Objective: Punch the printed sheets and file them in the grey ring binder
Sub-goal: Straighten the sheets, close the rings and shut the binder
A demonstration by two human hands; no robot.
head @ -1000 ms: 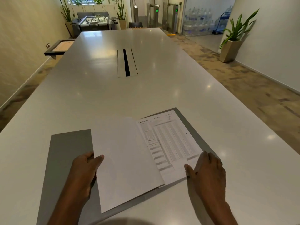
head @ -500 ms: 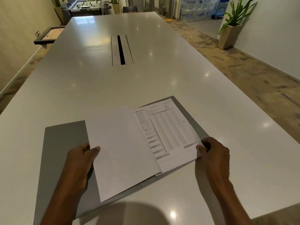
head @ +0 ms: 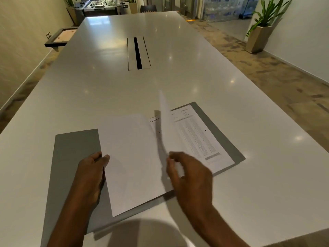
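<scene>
The grey ring binder (head: 74,157) lies open and flat on the white table. On its left half rests a turned sheet (head: 131,157), blank side up; my left hand (head: 90,175) presses that sheet's left edge. On the right half lies a printed sheet (head: 199,138) with tables and punch holes. My right hand (head: 190,177) pinches the lower edge of one sheet (head: 165,118), which stands nearly upright and blurred above the binder's middle. The rings are hidden under the paper.
The long white table (head: 178,77) has a cable slot (head: 138,53) in its middle. A black-framed tray (head: 60,37) hangs off the left edge. A potted plant (head: 261,31) stands by the right wall, a foosball table (head: 101,5) at the far end.
My right hand took hold of the top printed sheet at its lower right corner and has swung it up and leftward, so it now stands on edge. My left hand has stayed put.
</scene>
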